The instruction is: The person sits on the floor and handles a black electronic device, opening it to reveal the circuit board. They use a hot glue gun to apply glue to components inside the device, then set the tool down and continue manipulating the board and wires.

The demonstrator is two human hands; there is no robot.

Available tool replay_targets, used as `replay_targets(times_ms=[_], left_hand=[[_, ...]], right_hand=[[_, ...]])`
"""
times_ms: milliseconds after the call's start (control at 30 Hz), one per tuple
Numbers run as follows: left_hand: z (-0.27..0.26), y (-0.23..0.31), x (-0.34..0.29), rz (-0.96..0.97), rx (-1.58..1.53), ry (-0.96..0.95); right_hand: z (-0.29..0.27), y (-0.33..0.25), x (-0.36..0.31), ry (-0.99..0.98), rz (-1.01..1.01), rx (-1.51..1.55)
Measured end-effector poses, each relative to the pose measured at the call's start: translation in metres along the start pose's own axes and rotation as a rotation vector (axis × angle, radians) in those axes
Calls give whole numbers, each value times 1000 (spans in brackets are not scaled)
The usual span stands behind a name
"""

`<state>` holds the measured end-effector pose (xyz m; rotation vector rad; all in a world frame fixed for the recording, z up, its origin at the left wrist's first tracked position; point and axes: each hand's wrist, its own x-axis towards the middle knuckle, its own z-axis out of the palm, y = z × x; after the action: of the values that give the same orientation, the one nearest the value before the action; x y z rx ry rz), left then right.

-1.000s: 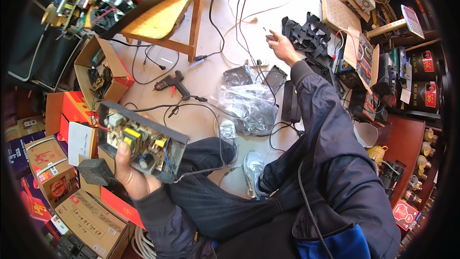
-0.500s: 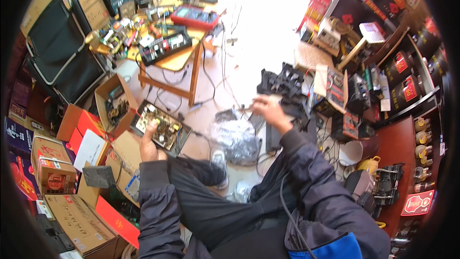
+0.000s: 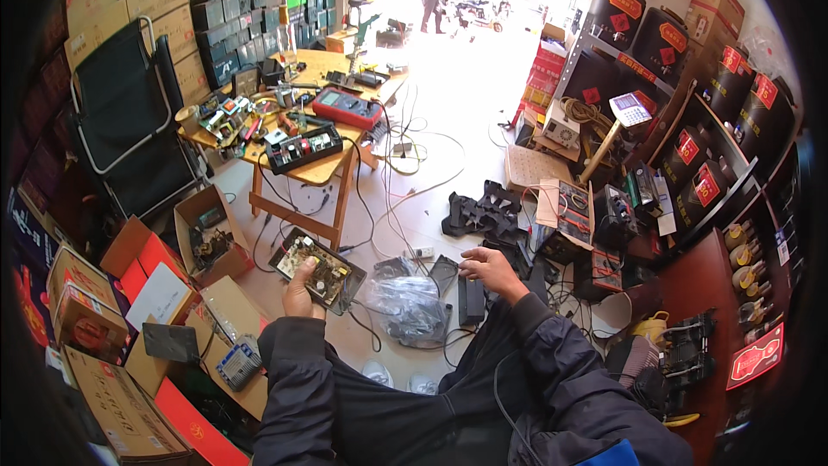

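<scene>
My left hand point(image 3: 299, 295) grips a circuit board point(image 3: 325, 273) set in a shallow black case, thumb lying on top of its components. The board is tilted, above the floor beside my left knee. A black cord hangs down from the case's lower side. My right hand point(image 3: 493, 273) is held out over the floor with fingers partly stretched, and nothing shows in it. Just below and left of it are a black rectangular box point(image 3: 471, 300) and an open black casing point(image 3: 443, 271). A clear plastic bag point(image 3: 407, 302) with dark contents lies between my hands.
Ahead stands a wooden table point(image 3: 321, 174) with a red multimeter point(image 3: 347, 109), an opened black device point(image 3: 304, 148) and loose parts. Cords point(image 3: 412, 198) cross the floor. Cardboard boxes point(image 3: 211, 233) crowd the left; dark plastic pieces point(image 3: 483, 207) and equipment lie right. A person point(image 3: 432, 2) stands outside.
The view has tilted upward, bringing the doorway and the person outside into sight. My left hand still holds the circuit board. My feet now sit side by side.
</scene>
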<state>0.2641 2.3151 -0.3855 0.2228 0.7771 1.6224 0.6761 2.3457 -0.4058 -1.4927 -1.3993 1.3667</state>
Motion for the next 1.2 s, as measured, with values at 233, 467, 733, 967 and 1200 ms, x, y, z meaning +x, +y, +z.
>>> replay_targets(times_ms=[233, 467, 733, 967, 1200], left_hand=[[-19, -13, 3, 109, 60, -47], [-25, -9, -14, 36, 81, -29], [-22, -4, -31, 133, 138, -23], [-7, -6, -34, 101, 137, -62], [5, -20, -29, 12, 135, -118]], right_hand=[[25, 9, 3, -37, 55, 67], [53, 12, 18, -102, -18, -86], [68, 11, 25, -197, 8, -147], [61, 16, 20, -160, 37, -124], [44, 28, 12, -118, 53, -146]])
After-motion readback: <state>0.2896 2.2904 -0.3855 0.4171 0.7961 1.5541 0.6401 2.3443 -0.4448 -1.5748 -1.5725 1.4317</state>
